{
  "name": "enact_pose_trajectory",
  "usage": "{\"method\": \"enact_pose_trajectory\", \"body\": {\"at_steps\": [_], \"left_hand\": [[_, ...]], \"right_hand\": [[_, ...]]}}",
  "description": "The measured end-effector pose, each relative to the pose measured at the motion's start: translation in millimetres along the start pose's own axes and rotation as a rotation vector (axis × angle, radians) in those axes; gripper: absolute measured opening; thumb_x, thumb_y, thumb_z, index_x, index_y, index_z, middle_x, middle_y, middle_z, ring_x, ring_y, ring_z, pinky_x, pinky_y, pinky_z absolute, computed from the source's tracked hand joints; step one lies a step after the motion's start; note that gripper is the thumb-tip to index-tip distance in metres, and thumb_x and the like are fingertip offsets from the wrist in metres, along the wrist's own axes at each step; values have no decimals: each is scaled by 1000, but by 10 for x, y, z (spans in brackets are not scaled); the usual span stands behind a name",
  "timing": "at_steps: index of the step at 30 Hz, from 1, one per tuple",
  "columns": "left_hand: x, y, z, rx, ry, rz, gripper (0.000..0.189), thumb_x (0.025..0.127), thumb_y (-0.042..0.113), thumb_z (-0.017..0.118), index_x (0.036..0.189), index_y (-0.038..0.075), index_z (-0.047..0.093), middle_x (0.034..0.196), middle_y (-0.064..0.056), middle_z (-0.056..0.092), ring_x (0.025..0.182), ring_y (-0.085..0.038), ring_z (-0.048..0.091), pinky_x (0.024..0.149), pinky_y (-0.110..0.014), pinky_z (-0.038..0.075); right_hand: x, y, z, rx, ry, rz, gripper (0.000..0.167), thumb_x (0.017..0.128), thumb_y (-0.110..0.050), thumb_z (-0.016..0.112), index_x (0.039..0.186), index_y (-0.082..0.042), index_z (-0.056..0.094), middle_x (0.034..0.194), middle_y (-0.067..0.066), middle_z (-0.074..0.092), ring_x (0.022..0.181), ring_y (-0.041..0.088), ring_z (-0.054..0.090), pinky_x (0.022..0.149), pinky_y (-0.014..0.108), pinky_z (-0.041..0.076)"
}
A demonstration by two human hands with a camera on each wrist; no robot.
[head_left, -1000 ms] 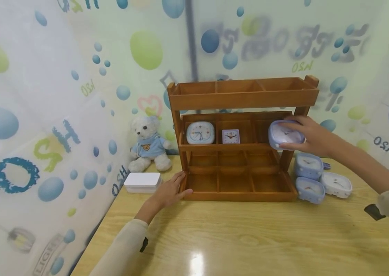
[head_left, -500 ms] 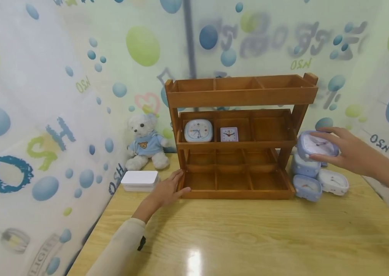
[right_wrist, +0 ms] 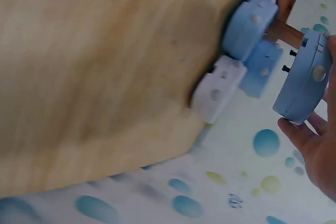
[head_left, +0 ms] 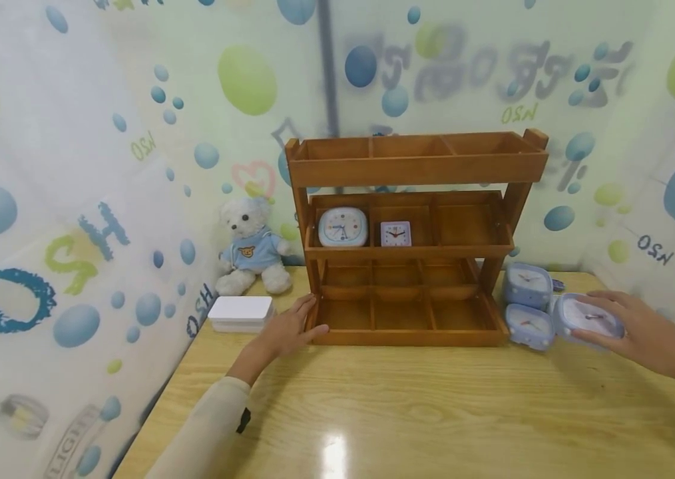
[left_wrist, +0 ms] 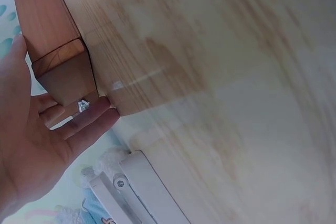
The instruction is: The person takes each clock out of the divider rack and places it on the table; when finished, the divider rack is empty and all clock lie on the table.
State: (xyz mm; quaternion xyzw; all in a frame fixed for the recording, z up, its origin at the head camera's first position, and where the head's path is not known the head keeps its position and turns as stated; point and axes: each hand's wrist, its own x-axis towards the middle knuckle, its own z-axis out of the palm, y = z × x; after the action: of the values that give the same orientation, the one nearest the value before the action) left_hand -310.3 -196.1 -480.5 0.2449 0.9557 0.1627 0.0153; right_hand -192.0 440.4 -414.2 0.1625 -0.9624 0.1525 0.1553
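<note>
In the head view my right hand grips a pale blue alarm clock by its edges, thumb on the near side. The right wrist view shows that alarm clock from behind, raised off the table. It overlaps a white clock, which the head view mostly hides. Two more blue clocks, one in front and one behind, stand left of it. My left hand rests against the lower left corner of the brown wooden shelf, fingers extended along its side; the left wrist view shows them beside the wooden corner.
A blue-rimmed clock and a small square lavender clock stand on the middle tier. At the left are a white box and a teddy bear in a blue shirt. Patterned wall covering stands behind the wooden table.
My right hand has carried the blue alarm clock from the middle tier's right compartment, right and down, to above the white clock. The left hand stays at the shelf corner.
</note>
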Motion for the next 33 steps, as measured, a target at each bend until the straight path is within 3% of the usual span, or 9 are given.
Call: {"method": "enact_pose_trajectory", "body": {"at_steps": [3,4,7,9,10,11,14,22,33], "left_hand": [[3,5,2,-2,-6,-4,92,101,69,48,164,5,30,171,-9,25,98,-28,72,104,-50,50],[2,5,0,-3,-7,-5,92,101,69,48,164,5,30,171,-9,25,97,-27,72,104,-50,50],[0,10,-10,-9,-12,-6,92,101,69,49,164,5,30,171,-9,25,96,-26,72,103,-50,51],[0,15,-17,-11,-10,-4,91,101,68,50,163,4,31,170,-10,25,96,-25,72,103,-49,51],[3,18,-20,-13,-10,-3,91,101,67,51,163,4,31,170,-10,26,94,-24,72,102,-49,51],[4,22,-25,-13,-10,-3,90,101,66,51,163,3,31,170,-10,26,91,-23,71,101,-49,51],[7,27,-31,-9,-4,2,89,101,65,52,162,3,32,170,-11,27,83,-18,70,100,-49,52],[-1,20,-29,-9,0,2,90,101,67,50,163,4,31,170,-9,26,102,-27,71,105,-48,49],[5,-12,-8,-7,7,8,91,101,68,50,163,4,32,170,-10,26,118,-32,67,109,-50,46]], "right_hand": [[-154,88,118,-13,9,15,67,83,-34,88,131,7,66,131,34,57,117,55,50,92,70,38],[-202,119,164,-20,27,12,67,81,-34,90,129,7,67,129,34,59,115,55,51,101,66,38],[-334,209,294,-24,68,-5,66,76,-32,93,125,5,69,125,33,60,113,53,53,123,34,25],[-395,252,368,-22,59,8,67,76,-33,93,124,5,69,126,35,59,114,54,52,125,32,20],[-418,272,401,-17,54,16,67,75,-34,93,124,5,68,126,36,58,114,54,52,125,33,19],[-437,290,429,-8,46,25,67,76,-34,93,124,6,68,126,37,57,115,55,51,124,47,24],[-469,323,503,8,24,57,68,78,-35,92,125,7,66,128,41,54,116,58,48,103,77,29],[-497,275,646,34,23,90,69,77,-36,92,127,4,67,131,38,54,120,59,46,115,70,22],[-447,266,763,21,120,44,65,75,-32,94,121,7,70,126,32,60,117,55,50,119,63,22]]}}
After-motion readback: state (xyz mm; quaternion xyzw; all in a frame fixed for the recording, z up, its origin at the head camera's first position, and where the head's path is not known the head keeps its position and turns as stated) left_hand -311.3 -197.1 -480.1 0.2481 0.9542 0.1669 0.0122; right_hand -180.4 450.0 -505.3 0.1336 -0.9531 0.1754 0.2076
